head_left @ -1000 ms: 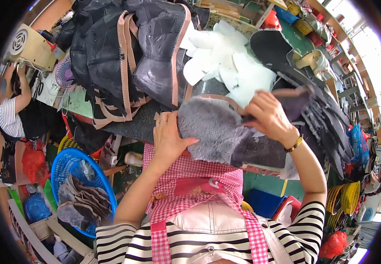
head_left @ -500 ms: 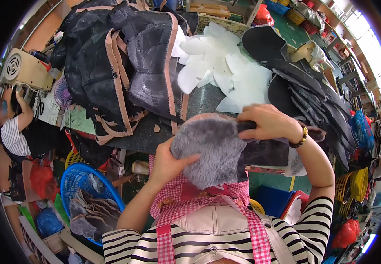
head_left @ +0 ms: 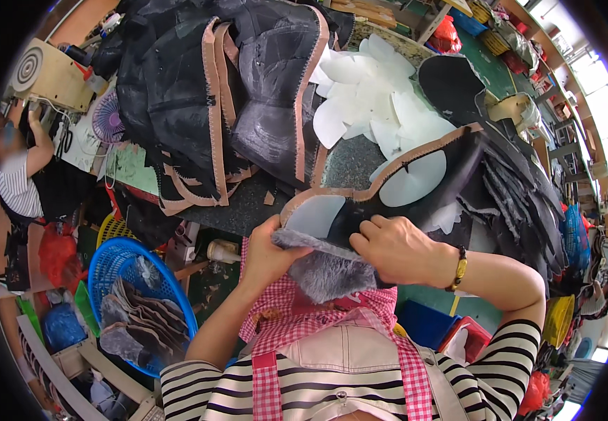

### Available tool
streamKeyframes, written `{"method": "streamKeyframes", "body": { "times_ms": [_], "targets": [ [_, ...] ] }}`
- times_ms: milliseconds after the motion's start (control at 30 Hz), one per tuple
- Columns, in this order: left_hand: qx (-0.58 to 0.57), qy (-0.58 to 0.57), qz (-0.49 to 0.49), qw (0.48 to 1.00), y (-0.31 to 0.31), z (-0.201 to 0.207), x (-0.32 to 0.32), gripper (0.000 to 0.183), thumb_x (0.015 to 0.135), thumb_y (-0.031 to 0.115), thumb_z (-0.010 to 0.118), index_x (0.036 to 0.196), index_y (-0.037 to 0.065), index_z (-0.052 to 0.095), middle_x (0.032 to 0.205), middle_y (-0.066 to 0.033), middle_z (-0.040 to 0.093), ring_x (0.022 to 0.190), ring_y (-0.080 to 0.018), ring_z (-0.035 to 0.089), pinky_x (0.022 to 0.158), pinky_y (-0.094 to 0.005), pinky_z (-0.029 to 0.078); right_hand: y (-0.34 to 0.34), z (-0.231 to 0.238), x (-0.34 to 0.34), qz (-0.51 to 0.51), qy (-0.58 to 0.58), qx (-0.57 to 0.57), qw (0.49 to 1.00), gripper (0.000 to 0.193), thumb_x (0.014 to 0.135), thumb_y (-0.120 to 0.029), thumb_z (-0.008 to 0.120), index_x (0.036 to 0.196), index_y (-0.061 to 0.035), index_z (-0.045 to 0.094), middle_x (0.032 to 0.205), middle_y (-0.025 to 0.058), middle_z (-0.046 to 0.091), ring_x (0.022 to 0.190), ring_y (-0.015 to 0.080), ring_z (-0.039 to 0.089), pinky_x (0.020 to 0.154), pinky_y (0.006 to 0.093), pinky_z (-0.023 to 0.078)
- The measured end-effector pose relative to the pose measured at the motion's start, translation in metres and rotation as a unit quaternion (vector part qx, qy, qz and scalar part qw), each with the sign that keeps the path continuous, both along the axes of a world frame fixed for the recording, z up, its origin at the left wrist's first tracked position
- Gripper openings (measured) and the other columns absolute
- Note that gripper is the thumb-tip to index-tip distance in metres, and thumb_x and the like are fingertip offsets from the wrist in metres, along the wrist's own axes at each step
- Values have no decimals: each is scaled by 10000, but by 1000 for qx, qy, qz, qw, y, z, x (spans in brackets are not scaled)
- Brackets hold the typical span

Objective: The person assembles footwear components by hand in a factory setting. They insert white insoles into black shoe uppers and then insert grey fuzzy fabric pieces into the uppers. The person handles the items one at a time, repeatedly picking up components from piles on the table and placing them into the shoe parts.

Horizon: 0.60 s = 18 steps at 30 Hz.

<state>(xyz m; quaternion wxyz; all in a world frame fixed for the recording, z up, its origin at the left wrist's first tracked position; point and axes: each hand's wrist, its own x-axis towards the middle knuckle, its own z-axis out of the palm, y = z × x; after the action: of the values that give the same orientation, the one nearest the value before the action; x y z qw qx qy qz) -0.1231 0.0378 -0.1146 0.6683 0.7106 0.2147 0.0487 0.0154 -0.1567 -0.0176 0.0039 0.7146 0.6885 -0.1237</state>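
Worktop [head_left: 352, 163] is spanning the middle of the frame, bearing a heap of black trimmed pieces [head_left: 171, 105] upper left, a stack of dark panels [head_left: 518, 217] at right and a pile of white pieces [head_left: 377, 88] at upper centre. Black panel [head_left: 360, 210], tan-edged, is lying at frame centre, slanting toward upper right; grey fur piece [head_left: 335, 277] is hanging below it; whether they are joined, cannot tell. Left hand [head_left: 272, 256] is pinching the fur's left edge, thumb in front. Right hand [head_left: 399, 245] is curling closed, apparently gripping the black panel by the fur's upper edge. Two white inserts [head_left: 416, 179] are resting on the panel. Judgement: hands are working fur and panel together; next move is probably calling for steady hold at left, even pressure at right.
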Motion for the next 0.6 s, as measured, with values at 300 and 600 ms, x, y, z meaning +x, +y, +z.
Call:
{"method": "streamKeyframes", "body": {
  "times_ms": [300, 600],
  "targets": [
    [-262, 60, -30, 963, 28, 13, -10, 307, 856, 243, 734, 965, -34, 655, 979, -64, 690, 905, -137, 645, 820, -260, 491, 25, -29, 11, -43, 83, 26, 995, 284, 730, -115, 646, 986, -14, 572, 855, 135, 586, 793, 308, 621, 689, 403, 511],
    [2, 125, -52, 991, 27, -5, -4, 371, 909, 318, 646, 879, -50, 667, 662, -71, 652, 549, -127, 606, 492, -287, 440, 15, -12, -9, 22, 62, 22, 998, 414, 691, -111, 651, 1092, -38, 583, 1020, 168, 570, 905, 290, 621, 740, 355, 527]
  ]
}}
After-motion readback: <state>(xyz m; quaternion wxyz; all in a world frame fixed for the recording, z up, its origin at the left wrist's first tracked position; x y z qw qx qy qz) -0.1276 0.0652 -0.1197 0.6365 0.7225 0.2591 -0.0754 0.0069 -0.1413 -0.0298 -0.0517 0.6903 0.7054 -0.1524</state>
